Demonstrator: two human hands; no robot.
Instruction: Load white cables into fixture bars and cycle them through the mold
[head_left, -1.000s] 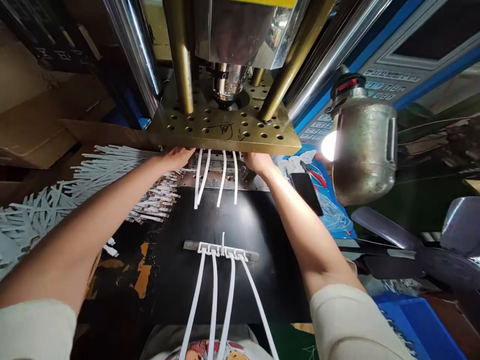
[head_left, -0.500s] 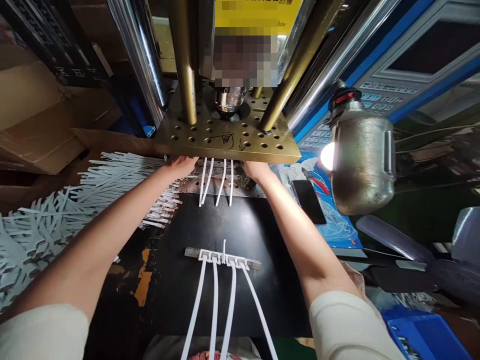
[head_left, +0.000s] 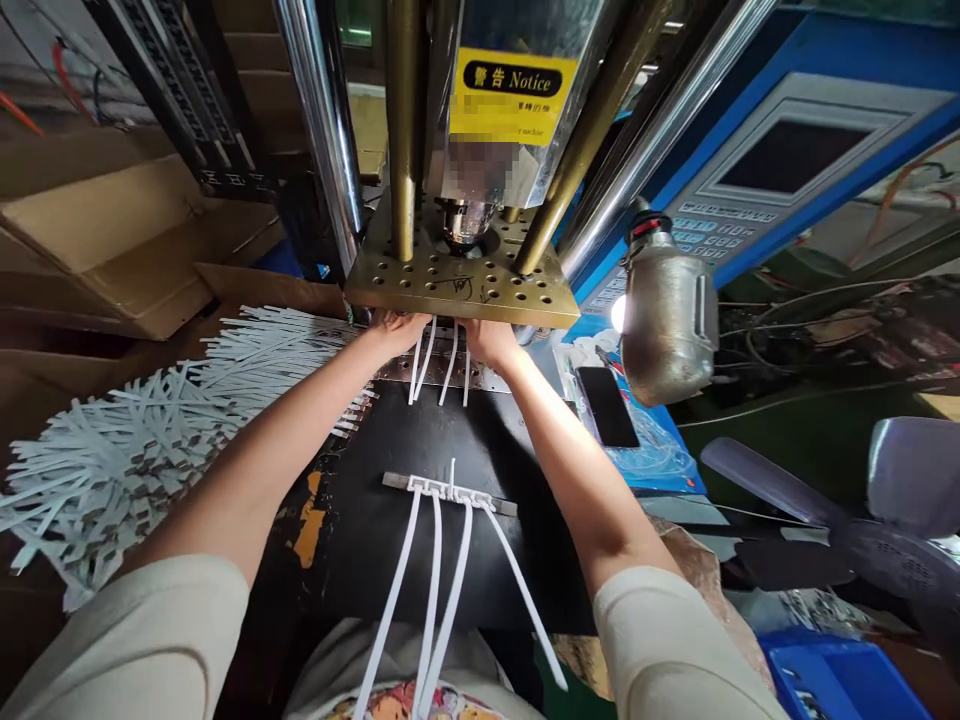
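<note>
fingers (head_left: pixel 401 325) flanking white cables (head_left: pixel 439 365), under plate (head_left: pixel 461 285)

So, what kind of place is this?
Probably a factory workstation for moulding cable parts: a vertical press with a perforated brass plate, a blue control panel beside it, and a heap of white cable pieces on the bench.

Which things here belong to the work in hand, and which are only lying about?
In the work:
- left hand and right hand, reaching under the brass plate
- four white cables hanging out between the hands

Lying about:
- metal bar with four cables on the black table
- heap of white strips
- phone
- lamp
</note>
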